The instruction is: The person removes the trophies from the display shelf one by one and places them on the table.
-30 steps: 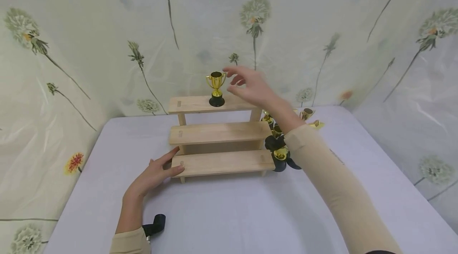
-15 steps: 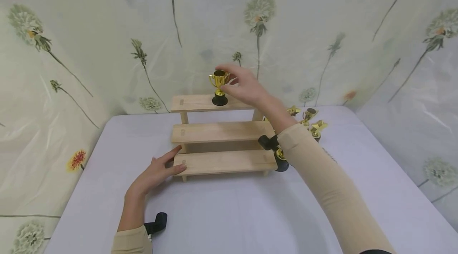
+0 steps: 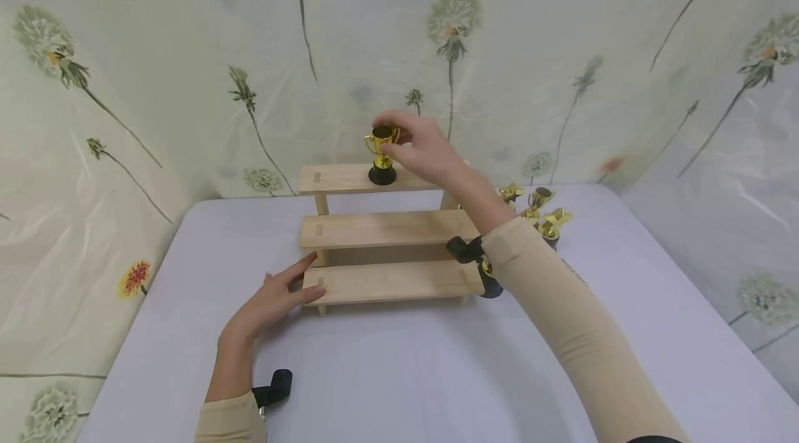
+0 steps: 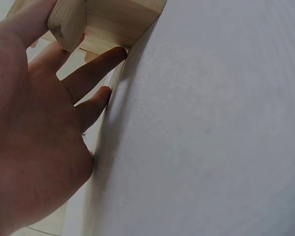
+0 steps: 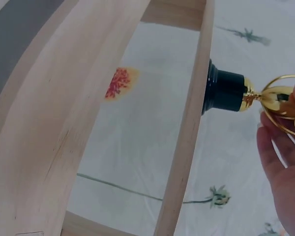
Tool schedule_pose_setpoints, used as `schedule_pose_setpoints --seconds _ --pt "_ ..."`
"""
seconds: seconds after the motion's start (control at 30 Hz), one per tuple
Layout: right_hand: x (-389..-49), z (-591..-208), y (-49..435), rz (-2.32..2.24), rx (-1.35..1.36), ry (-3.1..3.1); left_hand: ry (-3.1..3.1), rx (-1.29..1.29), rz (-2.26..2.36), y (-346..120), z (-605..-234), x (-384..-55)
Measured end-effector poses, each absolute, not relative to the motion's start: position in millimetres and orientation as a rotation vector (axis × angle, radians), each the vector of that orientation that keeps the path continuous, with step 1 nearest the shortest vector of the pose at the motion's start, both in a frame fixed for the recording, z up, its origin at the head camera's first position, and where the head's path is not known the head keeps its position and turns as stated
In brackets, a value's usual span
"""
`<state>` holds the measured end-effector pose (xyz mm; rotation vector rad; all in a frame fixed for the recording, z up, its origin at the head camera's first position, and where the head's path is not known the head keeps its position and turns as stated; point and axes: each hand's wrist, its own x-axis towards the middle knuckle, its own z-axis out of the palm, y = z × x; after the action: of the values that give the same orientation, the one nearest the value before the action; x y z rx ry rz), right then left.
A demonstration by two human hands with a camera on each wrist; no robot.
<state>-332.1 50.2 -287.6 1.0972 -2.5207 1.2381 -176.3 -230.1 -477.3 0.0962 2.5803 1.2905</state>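
Observation:
My right hand (image 3: 426,150) pinches a small gold trophy cup (image 3: 381,141) by its bowl, thumb in front and fingers behind. The cup stands upright on the top step of a three-tier wooden display stand (image 3: 393,229). Its black base (image 5: 225,88) meets the board in the right wrist view, where the hand is partly cut off at the edge. At the stand's left end, my left hand (image 3: 271,304) holds the lowest board between thumb and forefinger. In the left wrist view its other fingers (image 4: 96,73) stretch down along the white table surface.
Several more small trophies stand right of the stand: a cup (image 3: 540,199), star-topped ones (image 3: 552,224), and one beside the lowest step (image 3: 490,282), partly behind the right wrist camera (image 3: 465,249). A flower-printed sheet (image 3: 349,34) hangs behind the white table (image 3: 387,374).
The right hand has moved left onto the trophy cup and taken hold of it, having been just beside it. The left hand keeps its place on the stand.

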Motion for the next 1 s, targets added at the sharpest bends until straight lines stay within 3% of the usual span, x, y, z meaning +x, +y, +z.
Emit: schedule_pose_setpoints --seconds 1.0 --pt "-322 -292 82 1.199 1.024 -2.514 2.574 0.087 1.29 -227 -474 -172"
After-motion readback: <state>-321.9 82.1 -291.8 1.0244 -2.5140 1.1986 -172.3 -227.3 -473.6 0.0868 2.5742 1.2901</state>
